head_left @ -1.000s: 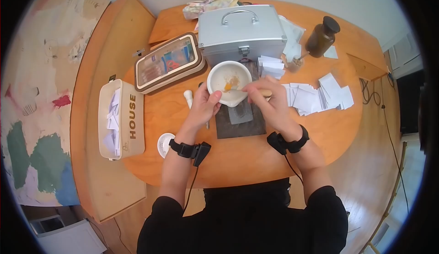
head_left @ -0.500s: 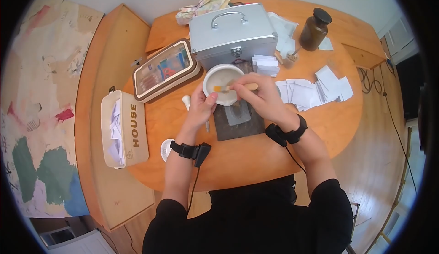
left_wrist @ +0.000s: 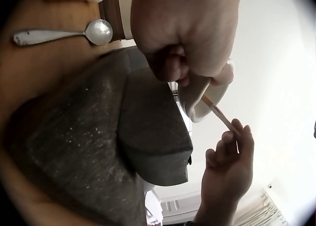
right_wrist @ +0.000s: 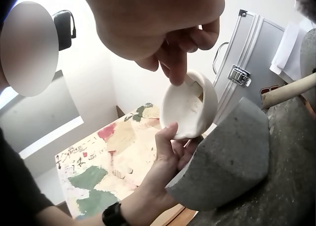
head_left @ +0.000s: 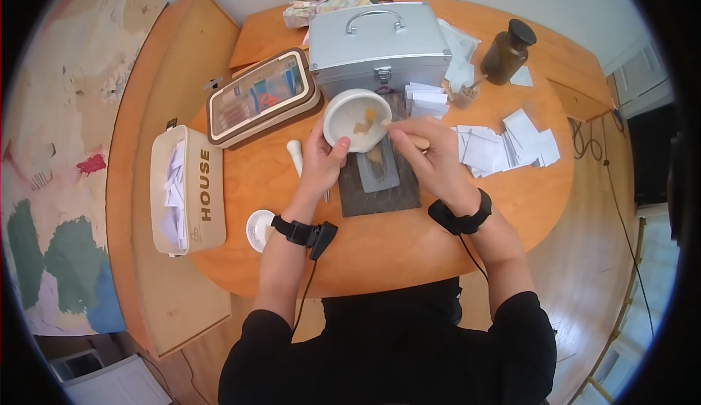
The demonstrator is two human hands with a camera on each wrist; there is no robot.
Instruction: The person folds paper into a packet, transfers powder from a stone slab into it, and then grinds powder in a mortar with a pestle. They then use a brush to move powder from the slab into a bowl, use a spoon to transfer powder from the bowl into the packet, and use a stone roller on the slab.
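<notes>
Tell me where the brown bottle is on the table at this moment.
In the head view, the brown bottle stands on the far side of the table, right of the silver case, behind and to the right of the small jar.

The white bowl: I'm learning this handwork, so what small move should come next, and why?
Probably a light stroke of the brush in the right hand, drawing the tan patch towards the lip. That patch lies inside the white bowl, close to the bristles, and the left hand holds the bowl tilted near the grey stone, which bears similar tan material.
</notes>
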